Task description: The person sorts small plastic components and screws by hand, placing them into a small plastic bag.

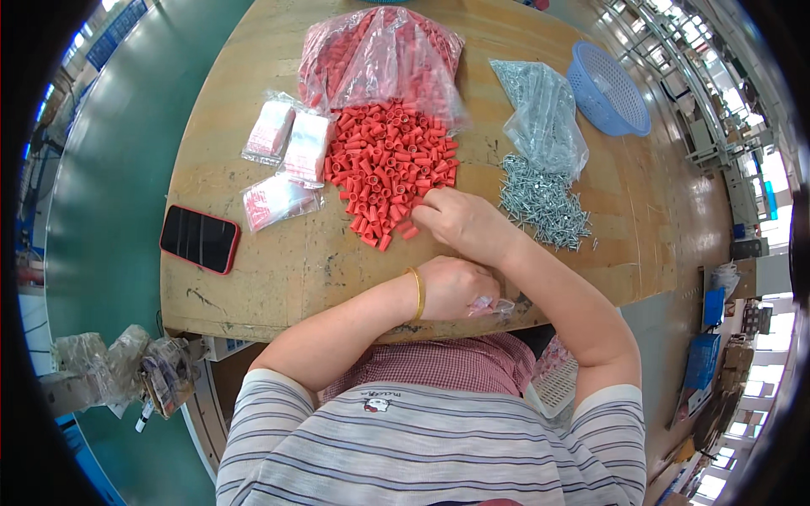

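At the near right edge of the heap of red caps [388, 164], the worker's right hand [460, 221] reaches in, its fingertips touching the loose pieces. Its fingers are bent inward, and from where I stand I cannot tell whether a cap is caught between them. Nearer the worker than the heap, and a little to its right, the left hand [460, 285] is closed on a small clear bag [489, 306], whose crumpled end pokes out past the fingers with something pinkish showing. A gold bracelet [419, 295] circles that wrist, and the right forearm passes close beside the hand.

The heap itself sits on a worn, brownish tabletop [261, 287], spilling from the mouth of a large clear sack [380, 59] that lies just behind it, bulging with more of the same caps. Along the heap's left side lie three packs of flat clear bags [305, 145] with red printing, one of them close against the caps. Farther left and nearer the worker than the heap, a phone [200, 239] in a red case rests with its screen dark. To the heap's right, well apart, silvery screws [544, 202] are piled below a clear bag of screws [540, 110]; beyond that bag, a blue perforated basket [620, 93] leans tilted.
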Demonstrator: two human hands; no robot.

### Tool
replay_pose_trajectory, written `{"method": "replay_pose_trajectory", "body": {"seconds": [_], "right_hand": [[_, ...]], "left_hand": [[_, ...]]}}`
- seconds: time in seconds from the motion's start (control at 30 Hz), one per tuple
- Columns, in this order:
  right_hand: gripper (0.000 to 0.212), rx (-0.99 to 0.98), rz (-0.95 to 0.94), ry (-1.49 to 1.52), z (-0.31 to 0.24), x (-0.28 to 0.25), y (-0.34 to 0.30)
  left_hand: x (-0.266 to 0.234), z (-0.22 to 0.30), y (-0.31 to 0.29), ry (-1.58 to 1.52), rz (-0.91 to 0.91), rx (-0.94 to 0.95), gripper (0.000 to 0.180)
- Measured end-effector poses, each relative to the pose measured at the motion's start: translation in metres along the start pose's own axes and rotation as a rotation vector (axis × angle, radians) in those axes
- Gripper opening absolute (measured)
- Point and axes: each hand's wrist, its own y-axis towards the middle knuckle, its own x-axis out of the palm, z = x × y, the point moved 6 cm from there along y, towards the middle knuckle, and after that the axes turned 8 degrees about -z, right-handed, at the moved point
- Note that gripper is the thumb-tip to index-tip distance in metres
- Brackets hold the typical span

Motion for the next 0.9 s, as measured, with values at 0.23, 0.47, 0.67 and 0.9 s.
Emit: {"method": "replay_pose_trajectory", "body": {"seconds": [0.23, 0.47, 0.67, 0.9], "right_hand": [[0.014, 0.222, 0.197, 0.237, 0.036, -0.011, -0.033], [0.009, 0.623, 0.233, 0.753, 0.021, -0.053, -0.075], [0.012, 0.438, 0.104, 0.377, 0.000, -0.064, -0.078], [0.017, 0.335, 0.098, 0.234, -0.002, -0.058, -0.073]], "left_hand": [[-0.017, -0.008, 0.000, 0.012, 0.017, -0.174, 0.010], [-0.043, -0.017, -0.009, 0.145, 0.261, -0.323, 0.012], [-0.047, -0.011, -0.006, 0.265, 0.342, -0.275, 0.013], [-0.044, -0.010, -0.005, 0.378, 0.361, -0.211, 0.015]]}}
